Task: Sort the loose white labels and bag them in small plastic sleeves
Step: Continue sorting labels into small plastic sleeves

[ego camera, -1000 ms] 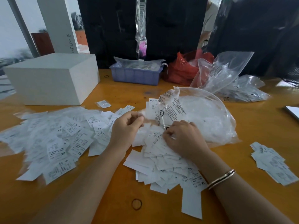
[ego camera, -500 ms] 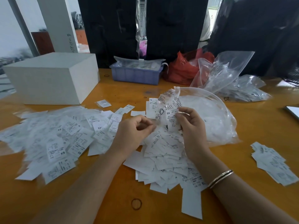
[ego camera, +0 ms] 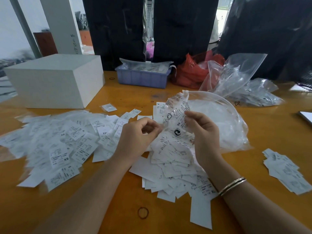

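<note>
Labels (ego camera: 170, 159), loose and white, lie heaped on the orange table (ego camera: 101, 208) directly under and between my two hands, spilling toward my right wrist with its bracelet (ego camera: 232, 186). My left hand (ego camera: 136, 139) has its fingers curled, thumb and fingertips pinching one edge of a small clear sleeve (ego camera: 177, 125) printed with "XS" and a recycling mark. My right hand (ego camera: 204, 132) pinches the sleeve's opposite edge, held above the heap. Out past my left hand spreads a wide scatter of bagged labels (ego camera: 55, 142). Just beyond my right hand sits a large clear bag (ego camera: 224, 125), and a small stack of labels (ego camera: 287, 171) lies well apart to its right.
</note>
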The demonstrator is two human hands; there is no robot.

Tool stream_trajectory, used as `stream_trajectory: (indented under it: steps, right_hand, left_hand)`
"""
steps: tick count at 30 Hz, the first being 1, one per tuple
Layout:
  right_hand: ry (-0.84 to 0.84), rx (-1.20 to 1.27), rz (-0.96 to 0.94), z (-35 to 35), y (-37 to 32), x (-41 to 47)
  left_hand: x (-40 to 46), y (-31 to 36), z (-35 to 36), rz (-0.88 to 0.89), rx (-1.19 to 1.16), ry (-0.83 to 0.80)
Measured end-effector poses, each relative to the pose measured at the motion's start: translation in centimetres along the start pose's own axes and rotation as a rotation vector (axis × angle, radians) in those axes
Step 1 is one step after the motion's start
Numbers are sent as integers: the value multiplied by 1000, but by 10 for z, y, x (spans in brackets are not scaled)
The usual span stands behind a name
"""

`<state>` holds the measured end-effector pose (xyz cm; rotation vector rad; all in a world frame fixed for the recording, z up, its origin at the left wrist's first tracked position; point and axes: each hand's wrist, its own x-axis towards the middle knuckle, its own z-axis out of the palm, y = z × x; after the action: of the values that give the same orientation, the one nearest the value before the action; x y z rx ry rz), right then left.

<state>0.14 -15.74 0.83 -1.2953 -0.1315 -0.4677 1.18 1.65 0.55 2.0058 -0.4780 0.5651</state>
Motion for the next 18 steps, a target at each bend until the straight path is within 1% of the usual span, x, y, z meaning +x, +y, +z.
stream_trajectory:
  steps: [3,5,9,11,14,18]
  right_hand:
    - [-85,-199,-187,1,-1,-2]
    - [-114,-325,-305,1,-1,-4]
    - [-169,-485,-467,3,0,-5]
    - [-204,-544,-499,3,1,-5]
    - [-251,-627,-499,2,5,-4]
    - [-360,-704,-497,3,8,-4]
  left_hand:
    - [0,-1,-1,53,48,-7]
    - [0,-2,-1,88,89,-15]
    - [-1,-4,0,116,96,-32]
    - [-1,-4,0,125,90,-39]
    - [0,-5,0,136,102,-49]
    - [0,-6,1,154,91,-87]
